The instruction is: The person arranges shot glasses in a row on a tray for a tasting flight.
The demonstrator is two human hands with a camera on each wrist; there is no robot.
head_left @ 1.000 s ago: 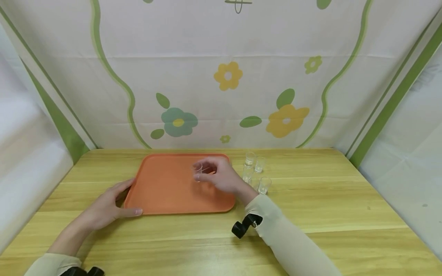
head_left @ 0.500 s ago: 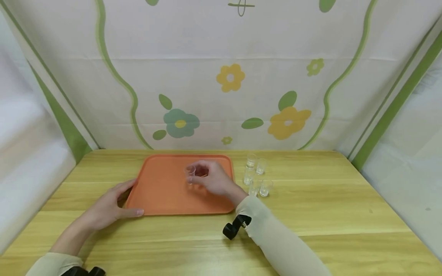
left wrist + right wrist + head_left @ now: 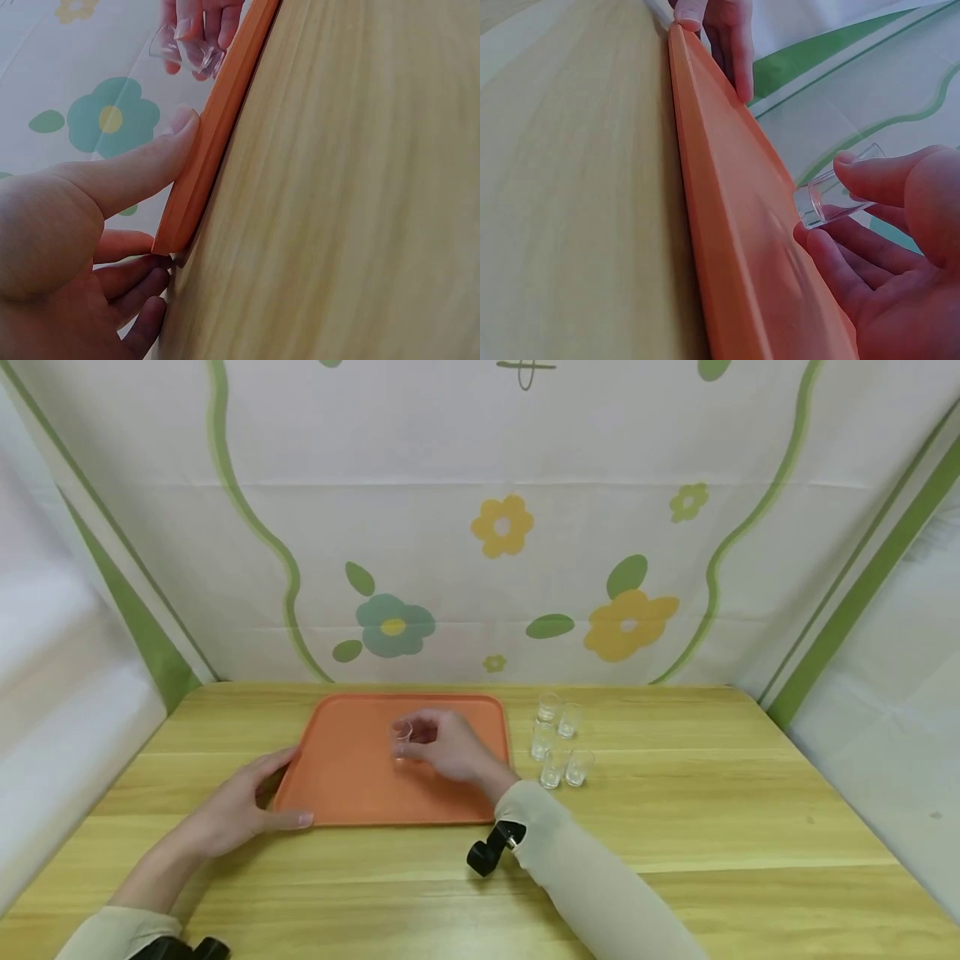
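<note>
Over the last second we saw the right hand carry its pinched glass toward nine o'clock over the tray; not yet released, contact unclear. The left hand, spread wide, held the tray's eight-o'clock corner. Five other glasses stood at three o'clock.

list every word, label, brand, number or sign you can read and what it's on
No readable text anywhere, held glass, standing glasses and orange tray included.
Green mark on the cloth: cut off by the frame, cannot tell if lettering.
Faint grey smudge, right panel: too blurred.
</note>
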